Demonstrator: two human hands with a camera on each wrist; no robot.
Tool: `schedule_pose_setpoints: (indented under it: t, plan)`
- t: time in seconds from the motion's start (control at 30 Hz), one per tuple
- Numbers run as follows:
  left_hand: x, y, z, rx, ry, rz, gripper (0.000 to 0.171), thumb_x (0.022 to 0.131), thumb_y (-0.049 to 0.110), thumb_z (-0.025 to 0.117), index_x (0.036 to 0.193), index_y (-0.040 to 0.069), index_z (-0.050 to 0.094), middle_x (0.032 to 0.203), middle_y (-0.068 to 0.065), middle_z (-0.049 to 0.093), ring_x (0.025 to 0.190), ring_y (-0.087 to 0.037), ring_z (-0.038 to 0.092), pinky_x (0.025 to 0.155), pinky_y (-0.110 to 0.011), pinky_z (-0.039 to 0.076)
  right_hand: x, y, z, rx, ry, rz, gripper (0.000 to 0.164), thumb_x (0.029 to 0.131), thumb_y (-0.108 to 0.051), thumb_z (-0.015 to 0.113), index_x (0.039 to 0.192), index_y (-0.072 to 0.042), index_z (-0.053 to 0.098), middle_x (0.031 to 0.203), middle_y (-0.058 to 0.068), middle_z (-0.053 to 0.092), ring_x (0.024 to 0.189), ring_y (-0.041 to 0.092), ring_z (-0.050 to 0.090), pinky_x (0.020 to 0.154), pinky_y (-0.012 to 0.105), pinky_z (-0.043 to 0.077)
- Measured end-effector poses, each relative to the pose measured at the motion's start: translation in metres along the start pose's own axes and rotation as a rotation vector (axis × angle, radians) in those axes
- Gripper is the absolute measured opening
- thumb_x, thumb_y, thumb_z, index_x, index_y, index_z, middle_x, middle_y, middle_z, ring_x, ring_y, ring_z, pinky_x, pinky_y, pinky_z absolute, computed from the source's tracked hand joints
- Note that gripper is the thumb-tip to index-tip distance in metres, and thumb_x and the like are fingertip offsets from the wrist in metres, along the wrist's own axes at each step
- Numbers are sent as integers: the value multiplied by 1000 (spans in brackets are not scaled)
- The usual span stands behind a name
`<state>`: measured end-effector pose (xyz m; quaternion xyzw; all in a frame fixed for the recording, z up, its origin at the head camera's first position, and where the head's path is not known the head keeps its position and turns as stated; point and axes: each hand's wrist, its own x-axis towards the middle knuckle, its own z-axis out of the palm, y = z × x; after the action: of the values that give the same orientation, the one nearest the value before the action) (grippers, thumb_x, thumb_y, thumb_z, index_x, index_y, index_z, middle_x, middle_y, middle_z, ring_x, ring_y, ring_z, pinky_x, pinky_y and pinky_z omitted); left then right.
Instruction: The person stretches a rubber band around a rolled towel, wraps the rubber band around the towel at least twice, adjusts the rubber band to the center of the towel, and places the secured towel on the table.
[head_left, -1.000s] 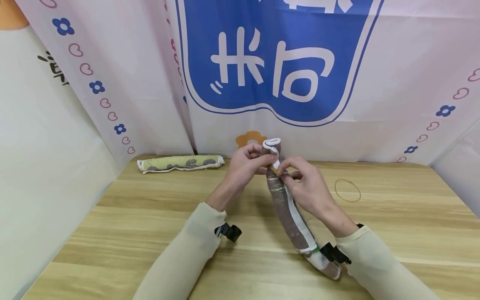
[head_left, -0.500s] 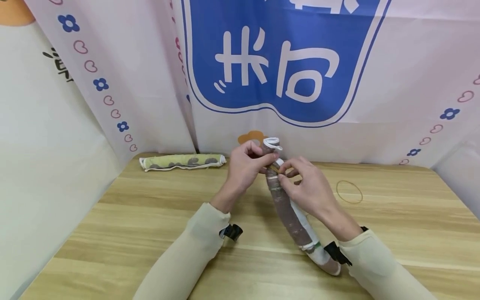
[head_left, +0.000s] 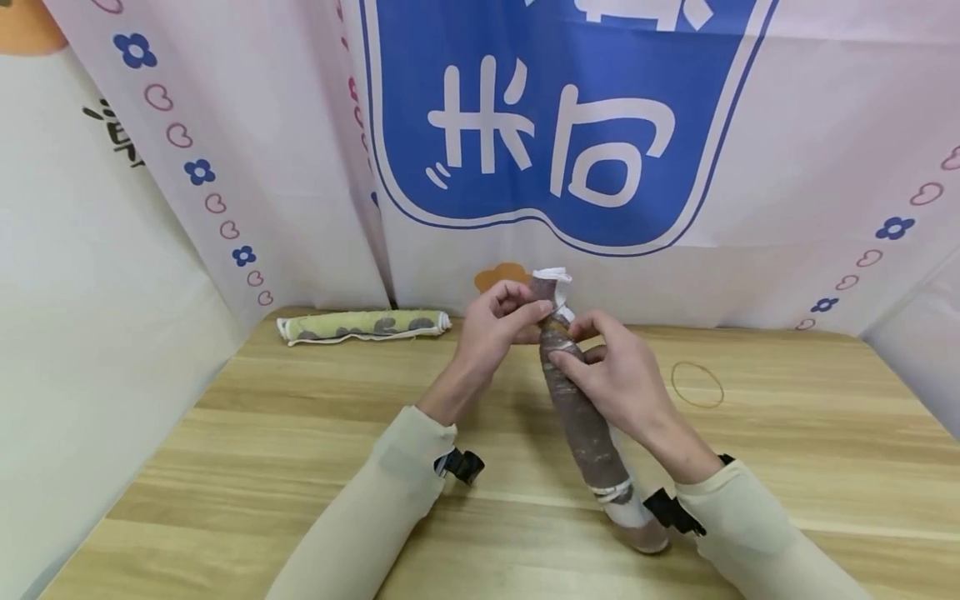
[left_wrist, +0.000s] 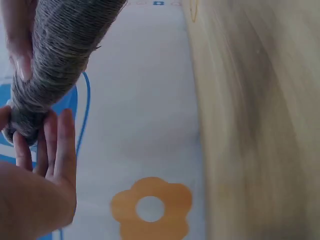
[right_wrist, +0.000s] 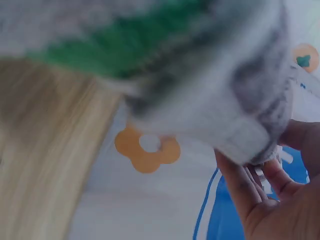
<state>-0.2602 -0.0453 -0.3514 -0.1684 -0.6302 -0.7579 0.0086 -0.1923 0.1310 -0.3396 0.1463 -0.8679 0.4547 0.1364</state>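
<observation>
A brown rolled towel (head_left: 585, 425) with white edging stands tilted between the hands, its lower end near the right forearm. My left hand (head_left: 491, 333) pinches it just below the white-edged top. Against its right side, my right hand (head_left: 618, 375) grips a little lower, thumb on the front. A yellowish rubber band (head_left: 557, 325) circles the narrowed neck between the hands. In the left wrist view, the roll (left_wrist: 65, 45) shows ribbed grey-brown cloth. The right wrist view has the roll (right_wrist: 210, 100) close and blurred, with a green strip on it.
A green-and-grey rolled towel (head_left: 367, 325) lies at the back left of the wooden table (head_left: 225, 467). One loose rubber band (head_left: 721, 388) lies to the right of the hands. A printed cloth backdrop (head_left: 315, 167) rises behind the table.
The brown towel roll has turned about its length, so its long white strip no longer faces the head camera. My right thumb has moved from the band onto the roll's front.
</observation>
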Motion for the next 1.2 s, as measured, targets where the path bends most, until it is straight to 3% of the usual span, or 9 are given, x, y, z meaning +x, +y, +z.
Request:
schedule_pose_setpoints:
  t: [0.13,0.23,0.37,0.57,0.7,0.8,0.93,1.07,1.2]
  plan:
    - [2,-4,-3,-56,-49,-128,23,99,16,74,107,7,54,104,-9,65,91,-17,70,79,-36,64,0,1,-2,164,-74,106,25,99,-6,76,116,-3,57,123,20,61,98,35,76,71,39,63]
    - [3,-6,-4,-57,-74,-190,30,99,23,75,117,5,59,108,-11,67,90,-18,70,81,-38,64,1,1,-3,214,-85,136,25,100,-5,75,116,-3,56,126,22,59,102,38,75,75,40,63]
    - [5,-4,-5,-28,-72,-181,34,97,25,79,117,0,70,113,-13,70,91,-20,70,84,-42,63,4,1,-4,220,-61,135,23,98,-3,76,114,-4,59,128,22,60,102,40,75,77,42,64]
    - [3,0,-2,32,50,-139,25,90,23,88,92,6,69,101,-7,71,88,-21,73,78,-42,65,3,4,-1,219,-25,103,20,96,1,76,110,-7,65,125,18,64,106,38,74,75,40,63]
    - [0,2,3,53,102,-117,27,88,19,89,87,9,64,84,-6,73,78,-19,74,69,-38,65,2,9,2,136,13,-37,19,92,10,76,102,-6,69,112,12,67,105,31,72,84,47,60]
    - [-2,5,6,78,135,-77,29,87,16,90,86,10,61,80,-4,72,73,-17,73,63,-35,64,3,9,3,56,56,-150,19,91,13,75,94,-5,73,107,10,66,106,30,67,88,51,61]
    - [-5,7,10,114,165,-22,32,86,13,89,85,9,58,77,-2,66,70,-14,67,57,-32,62,2,7,4,-89,109,-242,21,89,12,78,88,-8,74,112,12,65,106,32,66,82,50,62]
    - [-8,5,10,148,197,11,34,86,12,89,83,8,56,71,-3,60,63,-15,64,54,-31,60,0,4,5,-252,109,-268,18,88,5,81,93,-10,72,110,12,65,93,31,70,74,47,60]
    - [-9,5,10,174,220,36,36,86,14,90,83,9,54,72,-4,62,63,-16,66,54,-30,59,-3,0,5,-297,60,-209,25,90,-16,87,102,-9,66,103,8,67,86,26,71,67,42,60]
